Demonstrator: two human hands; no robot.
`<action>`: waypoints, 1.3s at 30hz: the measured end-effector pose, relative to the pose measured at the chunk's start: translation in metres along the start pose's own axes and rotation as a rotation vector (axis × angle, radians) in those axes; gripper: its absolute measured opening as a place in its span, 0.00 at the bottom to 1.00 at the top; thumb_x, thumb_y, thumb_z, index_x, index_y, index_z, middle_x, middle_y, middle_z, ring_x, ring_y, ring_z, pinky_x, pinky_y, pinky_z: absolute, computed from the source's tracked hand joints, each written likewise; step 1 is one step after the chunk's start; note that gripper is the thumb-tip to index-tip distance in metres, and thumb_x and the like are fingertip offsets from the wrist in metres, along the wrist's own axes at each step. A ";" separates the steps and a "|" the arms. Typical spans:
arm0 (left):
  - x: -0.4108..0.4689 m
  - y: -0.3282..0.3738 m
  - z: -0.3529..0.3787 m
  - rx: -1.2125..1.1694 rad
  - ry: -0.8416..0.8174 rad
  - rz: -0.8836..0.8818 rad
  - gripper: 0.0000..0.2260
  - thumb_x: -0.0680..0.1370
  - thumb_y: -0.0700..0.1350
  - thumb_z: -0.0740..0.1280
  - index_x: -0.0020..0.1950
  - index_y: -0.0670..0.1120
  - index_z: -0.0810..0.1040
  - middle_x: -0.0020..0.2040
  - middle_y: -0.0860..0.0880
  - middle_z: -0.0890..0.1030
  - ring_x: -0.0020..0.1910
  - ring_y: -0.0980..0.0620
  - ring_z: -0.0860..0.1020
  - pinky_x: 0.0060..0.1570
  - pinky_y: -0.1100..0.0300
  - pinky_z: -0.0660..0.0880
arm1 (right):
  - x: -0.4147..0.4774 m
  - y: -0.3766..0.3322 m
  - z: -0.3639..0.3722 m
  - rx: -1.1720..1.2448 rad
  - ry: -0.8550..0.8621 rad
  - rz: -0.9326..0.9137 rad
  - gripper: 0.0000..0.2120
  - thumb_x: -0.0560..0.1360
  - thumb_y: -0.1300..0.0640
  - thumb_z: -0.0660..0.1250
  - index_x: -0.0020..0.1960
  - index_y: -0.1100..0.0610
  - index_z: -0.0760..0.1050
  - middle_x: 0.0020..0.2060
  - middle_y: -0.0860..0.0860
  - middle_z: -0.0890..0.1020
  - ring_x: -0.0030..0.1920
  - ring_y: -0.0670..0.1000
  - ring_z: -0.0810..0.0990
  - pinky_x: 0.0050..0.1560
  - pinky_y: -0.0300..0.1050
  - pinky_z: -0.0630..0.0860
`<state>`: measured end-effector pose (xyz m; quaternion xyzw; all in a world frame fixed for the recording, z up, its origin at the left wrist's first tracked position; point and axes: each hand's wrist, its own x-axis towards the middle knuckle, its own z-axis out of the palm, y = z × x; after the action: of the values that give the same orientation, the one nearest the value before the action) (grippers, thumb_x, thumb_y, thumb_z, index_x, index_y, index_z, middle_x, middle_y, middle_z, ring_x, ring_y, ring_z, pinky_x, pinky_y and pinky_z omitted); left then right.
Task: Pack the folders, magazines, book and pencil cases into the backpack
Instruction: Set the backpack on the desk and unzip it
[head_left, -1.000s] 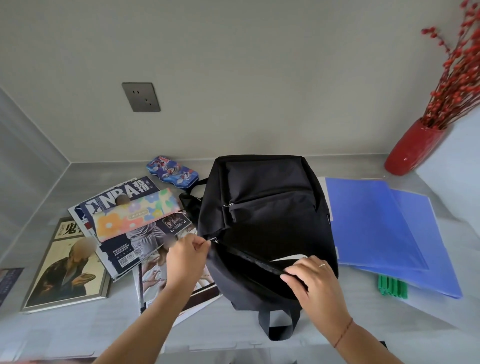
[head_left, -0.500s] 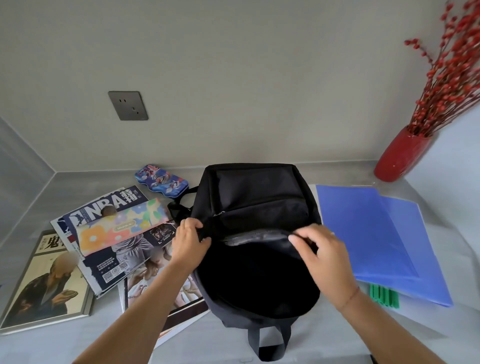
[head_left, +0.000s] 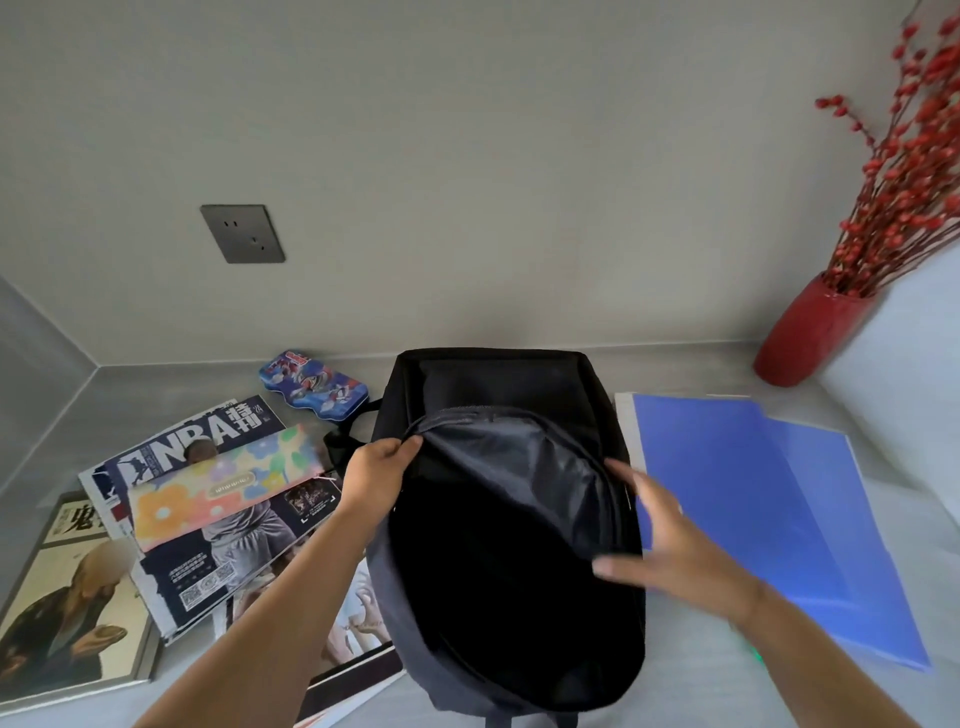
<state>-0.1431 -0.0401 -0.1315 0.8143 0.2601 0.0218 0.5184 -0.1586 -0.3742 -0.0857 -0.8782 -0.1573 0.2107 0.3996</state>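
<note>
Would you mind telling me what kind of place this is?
Probably a home desk or counter in a wall nook: a wall socket, a red vase of berry twigs, and magazines beside a backpack.

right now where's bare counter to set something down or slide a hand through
Bare counter runs along the back wall from the tin pencil case to the left corner, and between the backpack and the red vase. A strip lies near the front right, below the blue folders. The left is crowded: magazines, book and floral pencil case overlap.

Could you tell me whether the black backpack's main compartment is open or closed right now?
Open: the left hand holds the black fabric backpack's flap back, exposing its dark interior.
</note>
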 end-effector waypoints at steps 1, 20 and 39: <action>0.004 0.000 0.001 -0.002 0.007 -0.005 0.20 0.76 0.52 0.67 0.28 0.45 0.65 0.27 0.46 0.66 0.29 0.50 0.67 0.33 0.56 0.62 | -0.004 0.015 0.007 -0.106 -0.010 0.003 0.48 0.56 0.33 0.73 0.65 0.23 0.45 0.71 0.32 0.56 0.72 0.41 0.56 0.73 0.49 0.57; 0.029 -0.003 0.005 0.149 0.110 -0.234 0.27 0.77 0.62 0.59 0.32 0.41 0.77 0.35 0.42 0.77 0.41 0.41 0.77 0.44 0.54 0.70 | 0.119 0.054 -0.018 0.376 0.356 0.421 0.18 0.76 0.47 0.64 0.38 0.61 0.71 0.37 0.58 0.72 0.39 0.54 0.70 0.46 0.51 0.74; -0.107 0.072 0.119 0.141 0.104 0.579 0.14 0.75 0.39 0.67 0.60 0.45 0.70 0.57 0.51 0.70 0.57 0.53 0.72 0.58 0.56 0.72 | 0.012 0.144 -0.058 0.142 0.689 0.489 0.08 0.74 0.54 0.68 0.50 0.58 0.76 0.48 0.60 0.76 0.51 0.59 0.75 0.54 0.51 0.72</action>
<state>-0.1705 -0.2110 -0.0997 0.8864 0.0441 0.1922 0.4188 -0.1040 -0.4969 -0.1648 -0.8791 0.2130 0.0037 0.4264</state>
